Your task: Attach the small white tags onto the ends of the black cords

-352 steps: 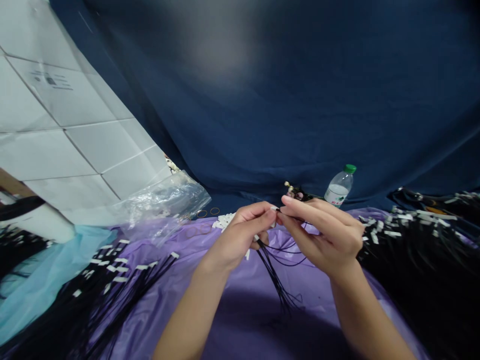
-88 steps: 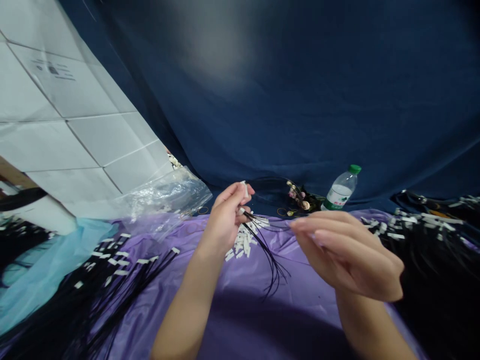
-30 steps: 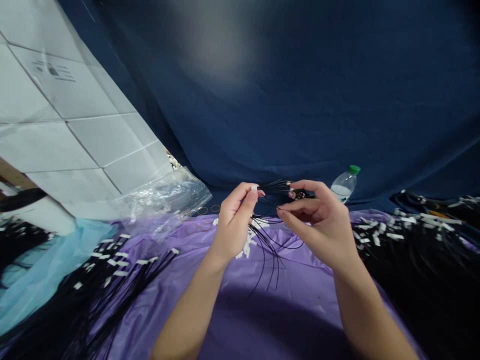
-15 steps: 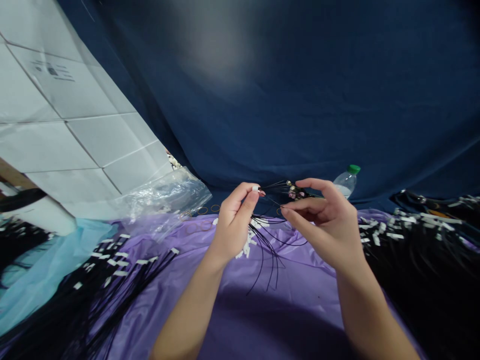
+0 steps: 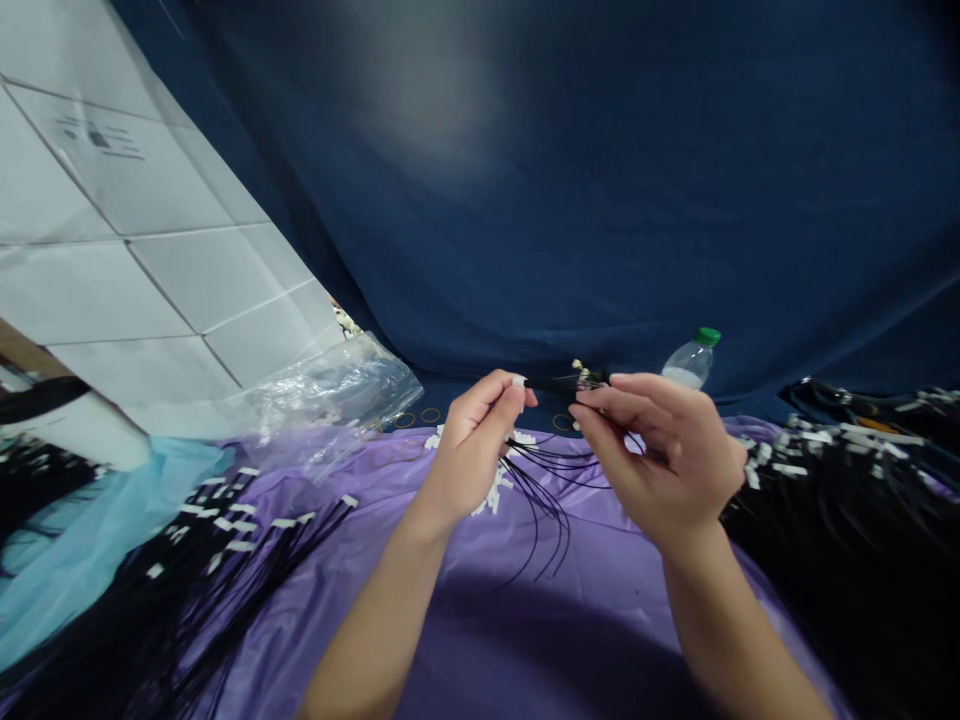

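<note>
My left hand (image 5: 474, 440) pinches a bunch of thin black cords (image 5: 541, 505) between thumb and forefinger. A small white tag (image 5: 519, 381) shows at its fingertips, and loose cord ends hang below the palm. From there a dark stretch of cord runs across to my right hand (image 5: 664, 460), which is closed around its far part. Small pale and pinkish beads or flower-like bits (image 5: 582, 378) sit beside the right fingertips. What lies inside the right fingers is partly hidden.
White slips (image 5: 491, 497) lie on the purple sheet (image 5: 570, 620) behind my hands. Black cords with white tags are heaped left (image 5: 240, 546) and right (image 5: 787, 470). A green-capped bottle (image 5: 690, 362), rubber bands (image 5: 405, 421) and a clear plastic bag (image 5: 352, 385) stand or lie farther back.
My right hand has closed its spread fingers onto the cords and turned slightly. The fanned strands between my hands are now drawn together into one dark line. My left hand stays nearly in place.
</note>
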A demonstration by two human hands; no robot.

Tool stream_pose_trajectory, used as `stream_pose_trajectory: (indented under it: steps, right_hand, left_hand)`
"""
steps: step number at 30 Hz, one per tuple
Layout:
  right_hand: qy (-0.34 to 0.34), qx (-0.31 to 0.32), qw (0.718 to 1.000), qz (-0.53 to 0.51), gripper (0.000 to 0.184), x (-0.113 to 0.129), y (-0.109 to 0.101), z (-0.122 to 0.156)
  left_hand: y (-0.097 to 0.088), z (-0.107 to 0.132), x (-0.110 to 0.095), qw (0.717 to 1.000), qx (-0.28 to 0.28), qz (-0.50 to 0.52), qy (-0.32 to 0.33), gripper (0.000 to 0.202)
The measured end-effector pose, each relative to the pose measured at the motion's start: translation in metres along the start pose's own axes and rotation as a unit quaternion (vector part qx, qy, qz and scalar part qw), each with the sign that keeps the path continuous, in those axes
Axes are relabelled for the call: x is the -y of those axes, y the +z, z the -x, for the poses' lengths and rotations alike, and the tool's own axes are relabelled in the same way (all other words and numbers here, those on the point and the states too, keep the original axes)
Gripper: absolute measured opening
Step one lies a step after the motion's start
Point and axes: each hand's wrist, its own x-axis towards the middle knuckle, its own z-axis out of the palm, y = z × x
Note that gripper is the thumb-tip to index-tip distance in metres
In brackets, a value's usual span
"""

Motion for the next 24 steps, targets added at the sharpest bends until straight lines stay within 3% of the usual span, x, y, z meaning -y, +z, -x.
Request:
stream_pose_trajectory:
  steps: [3,5,17,20,24]
  right_hand:
    - [-0.111,-0.022,0.993,0.041,0.057,-0.002,0.001,0.0]
    - [-0.146,-0.024,0.987,0.066,0.06,-0.002,0.001,-0.002]
    - [-0.123,-0.018,0.99,0.063,0.049,-0.006,0.008,-0.002]
    - [-0.128,-0.031,0.99,0.045,0.055,-0.006,0.006,-0.003]
    - [-0.157,-0.042,0.986,-0.039,0.057,0.005,-0.009,-0.008]
  left_hand:
    - [0.003,0.002,-0.003,0.998,0.037,0.021,-0.041,0.026]
    - [0.004,0.003,-0.005,0.996,0.055,0.034,-0.056,0.027]
    - [0.007,0.001,0.0,0.988,0.095,0.086,-0.09,0.03]
    - [0.008,-0.001,-0.001,0.987,0.068,0.111,-0.093,0.028]
    - [-0.002,-0.011,-0.002,0.974,-0.053,0.199,-0.099,0.024]
